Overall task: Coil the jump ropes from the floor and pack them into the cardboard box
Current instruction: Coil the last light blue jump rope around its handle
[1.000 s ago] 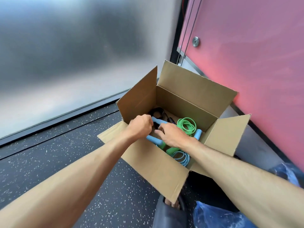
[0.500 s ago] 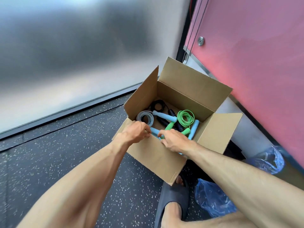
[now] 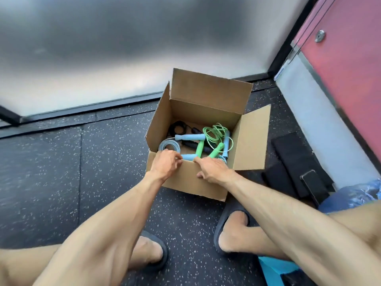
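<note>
Squatting in dark slippers [image 3: 224,215] on the speckled floor [image 3: 82,172], the person reached both bare arms forward to the near wall of the cardboard box [image 3: 185,182]. The left hand [image 3: 166,165] sat at the near rim with its fingers curled. From where I stood I could not tell whether they pinched the cardboard, the rope end beside them, or nothing. The right hand [image 3: 215,169] lay loosely over the same wall, thumb outside and forefinger stretched along the rim, and it seemed to grip nothing. Between the two hands, just inside the rim, lay a short blue handle [image 3: 188,156]. Its long axis ran side to side along the wall, with the left fingertips touching or just beside one end and the right forefinger close to the other. Either hand could take it, I judged, the left a shade sooner. Deeper in the box lay the jump ropes: a grey coil [image 3: 169,145] to the left, a green coil [image 3: 214,132] to the right with its green handles [image 3: 199,148] slanting toward the hands, and a black rope [image 3: 179,129] at the back. The far flap [image 3: 210,87] stood upright. I saw no rope on the floor, so the packing looked nearly finished.
</note>
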A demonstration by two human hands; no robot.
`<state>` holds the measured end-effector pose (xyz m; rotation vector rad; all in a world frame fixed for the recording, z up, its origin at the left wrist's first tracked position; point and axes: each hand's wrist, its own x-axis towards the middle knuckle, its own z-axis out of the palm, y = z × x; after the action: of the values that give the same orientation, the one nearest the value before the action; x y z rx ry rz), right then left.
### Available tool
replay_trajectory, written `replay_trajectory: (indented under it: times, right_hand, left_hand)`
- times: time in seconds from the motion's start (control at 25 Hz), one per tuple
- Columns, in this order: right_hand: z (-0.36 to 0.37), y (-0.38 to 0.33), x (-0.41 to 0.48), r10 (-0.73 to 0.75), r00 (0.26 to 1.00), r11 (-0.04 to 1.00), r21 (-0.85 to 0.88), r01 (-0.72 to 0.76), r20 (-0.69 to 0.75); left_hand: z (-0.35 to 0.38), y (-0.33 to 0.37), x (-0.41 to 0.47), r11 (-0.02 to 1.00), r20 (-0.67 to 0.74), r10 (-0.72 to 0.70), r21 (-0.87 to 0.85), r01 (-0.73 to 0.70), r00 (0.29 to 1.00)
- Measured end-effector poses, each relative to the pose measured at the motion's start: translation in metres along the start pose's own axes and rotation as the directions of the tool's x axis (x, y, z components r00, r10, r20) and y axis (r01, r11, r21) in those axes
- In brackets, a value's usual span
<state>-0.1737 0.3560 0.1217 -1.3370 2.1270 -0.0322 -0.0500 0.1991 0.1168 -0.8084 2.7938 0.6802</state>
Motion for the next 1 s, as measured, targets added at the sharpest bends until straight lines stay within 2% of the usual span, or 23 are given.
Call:
replay_trajectory:
  times: [0.28,0.48,0.52,0.6,0.68,0.76,0.84,0.88,0.96,1.0]
  right_hand:
    - [0.024,-0.073,0.012,-0.172,0.981,0.975,-0.125,0.183,0.094]
    - [0.032,-0.097,0.012,-0.199,0.963,0.964,-0.141,0.226,0.182]
    - [0.029,-0.097,0.012,-0.190,0.962,0.968,-0.127,0.217,0.194]
    - [0.017,-0.093,0.009,-0.179,0.975,0.971,-0.139,0.197,0.131]
    - [-0.002,-0.085,0.005,-0.194,0.980,0.955,-0.236,0.177,-0.051]
    - [-0.023,-0.076,0.003,-0.205,0.938,0.919,-0.384,0.086,-0.279]
    - [-0.045,-0.067,0.003,-0.114,0.874,0.906,-0.410,-0.104,-0.473]
    - [-0.054,-0.063,0.001,-0.003,0.847,0.918,-0.337,-0.208,-0.531]
    - [-0.067,-0.060,-0.003,0.317,0.786,0.921,-0.024,-0.388,-0.530]
    - [-0.071,-0.061,-0.006,0.441,0.748,0.892,0.152,-0.425,-0.495]
  left_hand:
    - [0.008,-0.053,-0.086,0.937,-0.067,-0.331,-0.144,0.319,0.941]
    - [0.008,-0.065,-0.118,0.890,-0.036,-0.410,-0.237,0.391,0.912]
    - [0.004,-0.063,-0.122,0.897,-0.069,-0.402,-0.232,0.377,0.913]
    - [-0.010,-0.054,-0.125,0.946,-0.260,-0.311,-0.180,0.271,0.914]
    - [-0.031,-0.051,-0.122,0.991,-0.509,-0.131,-0.047,0.124,0.851]
    - [-0.054,-0.053,-0.114,0.983,-0.647,-0.049,0.104,0.151,0.761]
    - [-0.077,-0.059,-0.106,0.931,-0.687,-0.140,0.152,0.330,0.713]
    - [-0.087,-0.060,-0.106,0.894,-0.682,-0.255,0.103,0.436,0.685]
    - [-0.100,-0.061,-0.109,0.821,-0.574,-0.526,-0.148,0.552,0.628]
    - [-0.102,-0.060,-0.111,0.791,-0.504,-0.605,-0.292,0.538,0.616]
